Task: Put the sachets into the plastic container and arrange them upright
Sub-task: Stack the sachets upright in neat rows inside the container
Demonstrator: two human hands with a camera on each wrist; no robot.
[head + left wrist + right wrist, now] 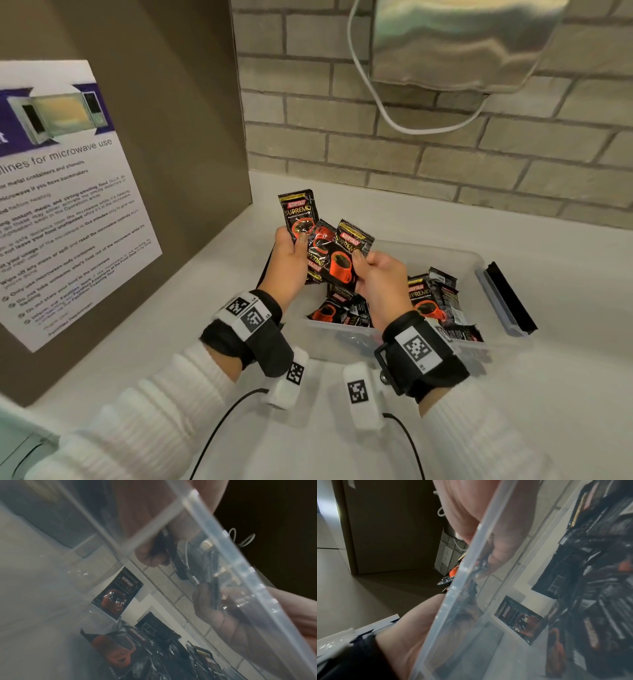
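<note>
three sachets are fanned between my hands, just above centre in the head view, over the left end of the plastic container (479, 260). my left hand (289, 260) pinches the upper-left sachet (297, 212) with thumb on its printed face; a second sachet (320, 246) sits partly behind it, and i cannot tell which hand carries its weight. my right hand (375, 277) pinches the front sachet (346, 257) at its lower right edge, thumb on top, fingers curled behind.

orientation: the long axes of the held sachets run roughly bottom to top of the frame, tilted slightly apart, brand text at the top. the loose sachets (424, 301) inside the container lie jumbled toward the right and lower part of it, some leaning, none in a neat row.

key relation: the container opening lies directly below and to the right of the grip. my right hand is nearer its middle; my left hand sits at its left wall. judgement: lowering the fan straight down, long axes kept vertical, should seat it against that wall.
</note>
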